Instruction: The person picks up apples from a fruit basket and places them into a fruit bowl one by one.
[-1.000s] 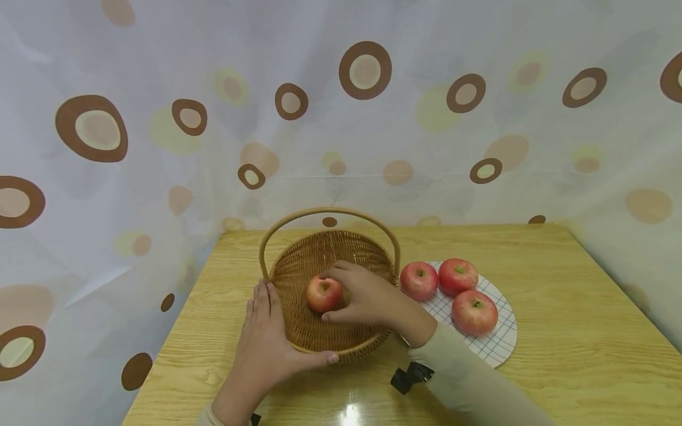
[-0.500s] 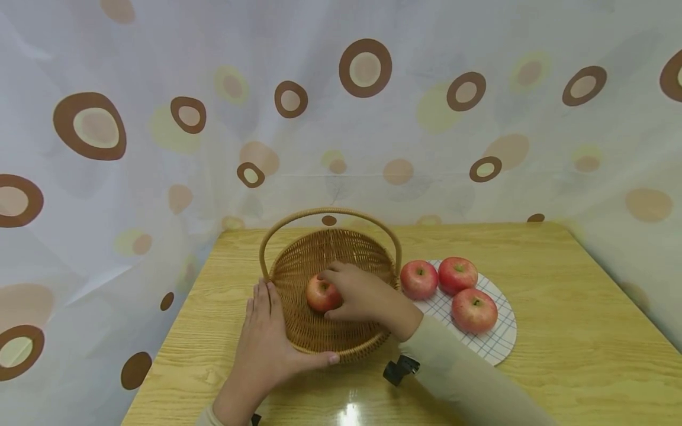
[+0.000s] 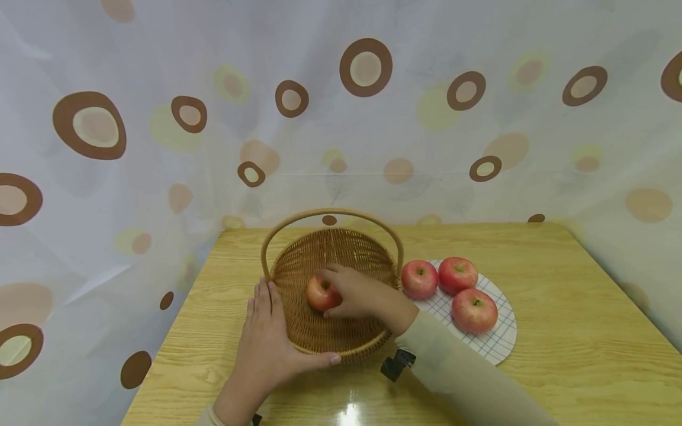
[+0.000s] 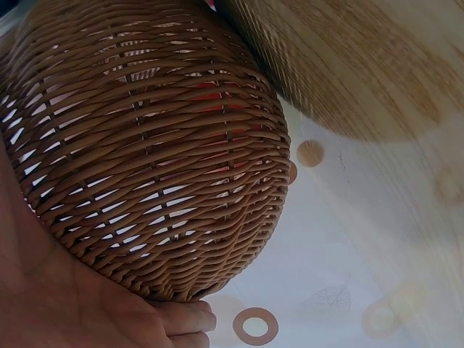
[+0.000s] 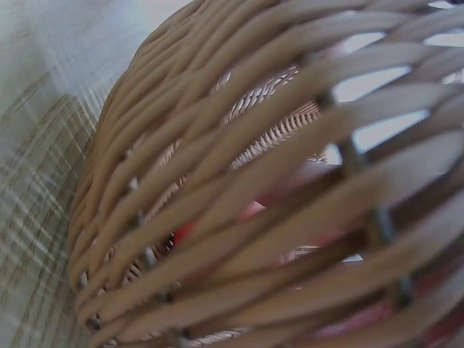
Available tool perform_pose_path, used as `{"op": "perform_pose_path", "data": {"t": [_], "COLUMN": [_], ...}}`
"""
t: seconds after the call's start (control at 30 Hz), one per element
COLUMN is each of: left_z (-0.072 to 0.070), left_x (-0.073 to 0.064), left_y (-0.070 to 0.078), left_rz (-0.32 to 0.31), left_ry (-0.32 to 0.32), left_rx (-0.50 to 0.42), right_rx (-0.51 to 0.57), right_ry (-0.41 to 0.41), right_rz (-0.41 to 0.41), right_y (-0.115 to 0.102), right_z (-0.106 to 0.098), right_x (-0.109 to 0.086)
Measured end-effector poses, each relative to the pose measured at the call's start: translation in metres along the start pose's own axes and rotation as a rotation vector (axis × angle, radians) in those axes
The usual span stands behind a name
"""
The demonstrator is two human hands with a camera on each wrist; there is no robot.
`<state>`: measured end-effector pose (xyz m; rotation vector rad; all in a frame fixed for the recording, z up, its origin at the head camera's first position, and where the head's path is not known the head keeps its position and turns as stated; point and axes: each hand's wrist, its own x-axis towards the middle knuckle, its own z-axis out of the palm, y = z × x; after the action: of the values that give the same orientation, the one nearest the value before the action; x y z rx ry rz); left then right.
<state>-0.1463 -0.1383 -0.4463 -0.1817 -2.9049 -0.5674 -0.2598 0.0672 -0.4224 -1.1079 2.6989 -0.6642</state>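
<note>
A brown wicker basket [image 3: 298, 266] with a tall arched handle stands on the table. My left hand [image 3: 269, 346] rests along its left front rim, fingers straight and thumb stretched along the front edge. The left wrist view shows the basket's woven outer wall [image 4: 167, 145] beside that hand. Inside the basket lies a red-yellow apple [image 3: 319, 294]. My right hand [image 3: 362, 299] reaches in over the right rim and holds this apple from its right side, fingers and thumb curved round it. In the right wrist view the woven wall [image 5: 239, 181] hides most of the hand and apple.
Right of the basket lies a round white mat [image 3: 501, 343] with a blue grid. On it are a left apple [image 3: 420, 280], a back apple [image 3: 458, 276] and a front apple [image 3: 474, 311]. A patterned curtain [image 3: 330, 136] rises behind the wooden table [image 3: 575, 331].
My right hand has shifted slightly left and closed in on the apple, covering more of its right side. The left hand, basket and other apples stay practically where they were.
</note>
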Motion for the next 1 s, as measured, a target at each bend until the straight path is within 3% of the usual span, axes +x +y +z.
{"op": "perform_pose_path", "data": {"t": [0.4,0.77,1.0], "left_z": [0.0011,0.0012,0.0027], "left_x": [0.0013,0.0017,0.0013], "left_y": [-0.0005,0.0003,-0.0005], "left_rz": [0.003,0.000,0.004], "left_ry": [0.013,0.009,-0.001], "left_rx": [0.005,-0.002,0.012], "right_rx": [-0.010,-0.013,0.059], "right_ry": [0.004,-0.053,-0.098], "right_rz": [-0.003,0.084,0.018], "right_y": [0.0043,0.0080,0.0074], "right_z": [0.0023,0.0041,0.0082], "right_x": [0.0019,-0.0002,-0.0006]}}
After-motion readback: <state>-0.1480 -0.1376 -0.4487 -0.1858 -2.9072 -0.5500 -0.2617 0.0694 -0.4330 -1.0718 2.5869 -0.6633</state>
